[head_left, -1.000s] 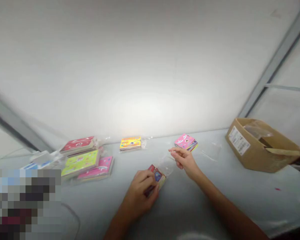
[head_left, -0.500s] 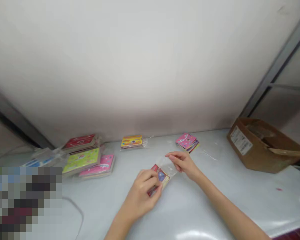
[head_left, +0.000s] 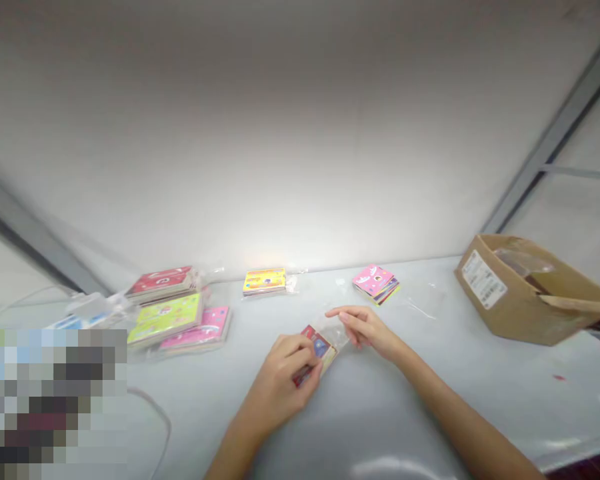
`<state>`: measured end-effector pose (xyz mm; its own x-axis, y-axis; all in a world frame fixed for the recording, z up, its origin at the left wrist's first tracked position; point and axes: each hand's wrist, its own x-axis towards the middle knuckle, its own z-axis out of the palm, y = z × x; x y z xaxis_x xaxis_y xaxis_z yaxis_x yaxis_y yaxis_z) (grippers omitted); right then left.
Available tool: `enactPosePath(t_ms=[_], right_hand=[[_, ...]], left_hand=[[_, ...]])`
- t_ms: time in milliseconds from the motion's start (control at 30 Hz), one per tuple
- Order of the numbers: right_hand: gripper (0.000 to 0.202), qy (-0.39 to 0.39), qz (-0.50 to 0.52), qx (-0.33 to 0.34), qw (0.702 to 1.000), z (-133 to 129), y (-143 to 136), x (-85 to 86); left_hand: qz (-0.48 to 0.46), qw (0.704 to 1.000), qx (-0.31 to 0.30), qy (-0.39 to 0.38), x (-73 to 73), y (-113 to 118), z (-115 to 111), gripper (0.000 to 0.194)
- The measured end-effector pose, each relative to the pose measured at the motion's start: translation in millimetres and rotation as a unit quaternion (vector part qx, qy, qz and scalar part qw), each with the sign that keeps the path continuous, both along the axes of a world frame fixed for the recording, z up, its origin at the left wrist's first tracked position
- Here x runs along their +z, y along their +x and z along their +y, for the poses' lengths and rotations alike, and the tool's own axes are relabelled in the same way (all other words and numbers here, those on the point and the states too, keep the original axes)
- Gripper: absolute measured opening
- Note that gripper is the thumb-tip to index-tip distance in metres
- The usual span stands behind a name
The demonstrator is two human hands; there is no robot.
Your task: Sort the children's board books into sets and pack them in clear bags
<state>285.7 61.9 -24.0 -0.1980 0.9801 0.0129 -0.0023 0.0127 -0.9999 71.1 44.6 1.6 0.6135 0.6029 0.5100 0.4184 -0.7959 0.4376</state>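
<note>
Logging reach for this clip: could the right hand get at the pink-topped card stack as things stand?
Probably yes: the right hand is just in front of the pink-topped card stack, with nothing standing between them.

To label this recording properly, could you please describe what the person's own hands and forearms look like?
The left hand and right hand are ungloved. The left forearm and right forearm show no sleeve, watch or bracelet. I see no rings; nail details are too small to tell.
</note>
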Motion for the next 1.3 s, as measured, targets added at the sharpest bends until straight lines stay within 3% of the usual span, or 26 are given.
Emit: enactPosePath(t_ms=[133,200,333,433,700,867,900,967,1033,1300], right_hand=[[0.043,0.007,0.048,-0.116,0.992,6,6,-5.2],[0.043,-0.008,0.046,-0.142,0.989,9,9,-9.6],[0.053,-0.077,-0.078,-0.099,0.989,12,8,-20.7],[0.056,-0.083,-0.154,-0.080,0.981,13,1,-28.1],[0.037,-0.031,-0.233,-0.089,0.968,18,-7,-33.8],[0.026,-0.021,-0.241,-0.106,0.964,17,-9,-34.8],[0.026,-0.022,-0.240,-0.104,0.965,18,-10,-35.5],[0.025,-0.026,-0.236,-0.102,0.966,18,-10,-37.4],[0.024,-0.027,-0.233,-0.104,0.967,19,-9,-39.7],[0.014,-0.027,-0.215,-0.118,0.969,20,-6,-40.0]], left_hand=[[-0.020,0.999,0.024,0.023,1.3,-2,2,0.012],[-0.028,0.998,0.037,0.031,1.9,-3,4,0.013],[-0.038,0.997,0.050,0.038,1.3,-5,6,0.013],[-0.037,0.998,0.048,0.036,-0.2,-5,5,0.012],[0.033,0.996,-0.020,-0.086,2.7,-3,0,0.016],[0.114,0.984,-0.005,-0.139,1.8,-2,-1,0.015],[0.130,0.981,0.010,-0.146,-0.3,-2,0,0.028],[0.158,0.974,0.051,-0.155,-5.5,-3,2,0.072],[0.178,0.969,0.084,-0.153,-10.2,-4,4,0.095],[0.156,0.972,0.061,-0.166,-12.7,-11,8,0.082]])
